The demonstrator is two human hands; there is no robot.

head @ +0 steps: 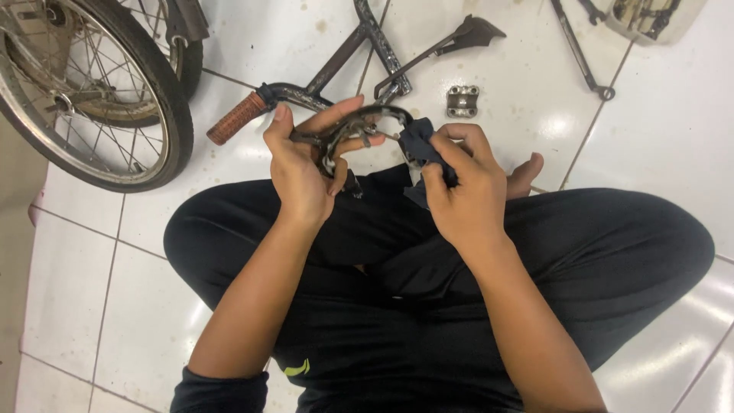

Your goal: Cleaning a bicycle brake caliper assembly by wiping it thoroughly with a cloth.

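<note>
room inventory, left to right, as seen standing over the seated person.

- bicycle wheel [92, 92]: spoked, tyre on, lying at the far left on the white tiled floor [92, 306].
- handlebar [321, 73]: rusty dark tubing with a brown ribbed grip [237, 118] at its left end, flat on the tiles just beyond the hands.
- left hand [302, 172]: fingers curled closed round a curved metal brake arm [355, 126], thumb up along its left side. the part sits above the crossed legs, in front of the lap.
- brake arm, position: its long axis runs roughly left to right, arching from the left palm toward the right hand; the free end points right and meets the cloth. the left hand carries it, the right only touches its end.
- right hand [466, 191]: fingers pinched shut on a dark cloth [424, 149], pressed against the right end of the brake arm. whether the cloth wraps fully round the metal is hard to tell, as the fingers cover it.
- small metal clamp block [463, 101]: loose on the tiles, just beyond the right hand.
- lever-like dark part [466, 34]: further back, apart from the hands.
- thin rod with ring end [585, 61]: upper right, on the floor.
- black trousers [612, 252]: legs crossed, a bare foot [527, 172] showing beside the right hand.
</note>
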